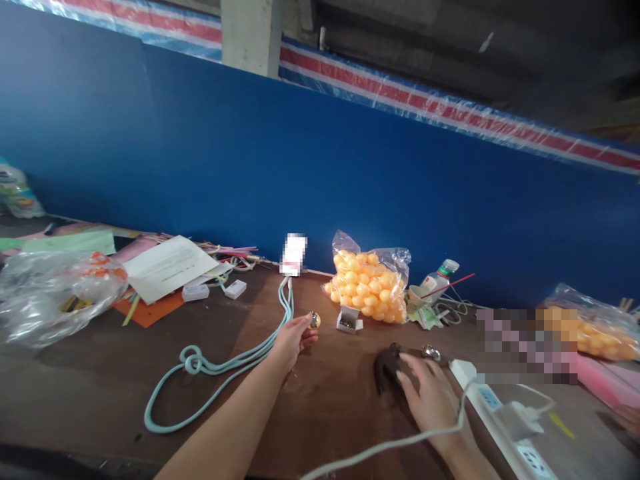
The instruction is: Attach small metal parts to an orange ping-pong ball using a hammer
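Observation:
My left hand [295, 340] reaches over the middle of the table, thumb and fingers pinched on a small shiny ball [315, 320], part silver and part gold. My right hand [433, 397] curls its fingers at a black curved object [387, 370]; both are slightly blurred and its kind is unclear. Just beyond the left hand stands a small open box [347, 320] with dark bits inside. A clear bag of orange-yellow balls [367, 287] rests behind that box. Near the right hand lies a shiny silver item [431, 353].
A light-blue cord [215, 367] loops left to a phone-like white thing [294, 253]. A white power strip [500, 413] and cable [390, 445] lie right. Papers [170, 267] and a plastic bag [55, 293] cover the left. A blue partition [300, 167] stands behind.

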`<state>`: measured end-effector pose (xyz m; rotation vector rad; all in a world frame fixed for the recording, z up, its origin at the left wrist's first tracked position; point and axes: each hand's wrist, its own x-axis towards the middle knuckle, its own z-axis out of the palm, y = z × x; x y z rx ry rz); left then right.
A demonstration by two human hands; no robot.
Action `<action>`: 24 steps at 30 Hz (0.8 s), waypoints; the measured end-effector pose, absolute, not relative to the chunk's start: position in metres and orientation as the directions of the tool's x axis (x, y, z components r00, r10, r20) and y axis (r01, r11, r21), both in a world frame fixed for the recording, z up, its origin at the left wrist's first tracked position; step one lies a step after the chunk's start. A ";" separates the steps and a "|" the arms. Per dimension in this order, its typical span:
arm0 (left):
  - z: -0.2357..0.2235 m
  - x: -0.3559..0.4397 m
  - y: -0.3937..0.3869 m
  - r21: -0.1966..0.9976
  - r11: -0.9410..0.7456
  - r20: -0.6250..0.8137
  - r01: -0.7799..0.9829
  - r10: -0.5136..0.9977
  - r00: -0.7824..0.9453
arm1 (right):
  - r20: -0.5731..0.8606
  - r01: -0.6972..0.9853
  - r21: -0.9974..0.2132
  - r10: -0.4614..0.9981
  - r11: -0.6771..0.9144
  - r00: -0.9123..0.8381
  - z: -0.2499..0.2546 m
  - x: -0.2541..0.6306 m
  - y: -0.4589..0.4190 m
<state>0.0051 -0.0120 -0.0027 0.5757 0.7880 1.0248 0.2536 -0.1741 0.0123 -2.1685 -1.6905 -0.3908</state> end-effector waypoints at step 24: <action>-0.006 0.007 -0.012 0.763 0.428 -0.294 -0.484 0.897 0.330 | 0.016 0.964 -0.027 0.964 -0.264 0.264 0.031 0.185 -0.013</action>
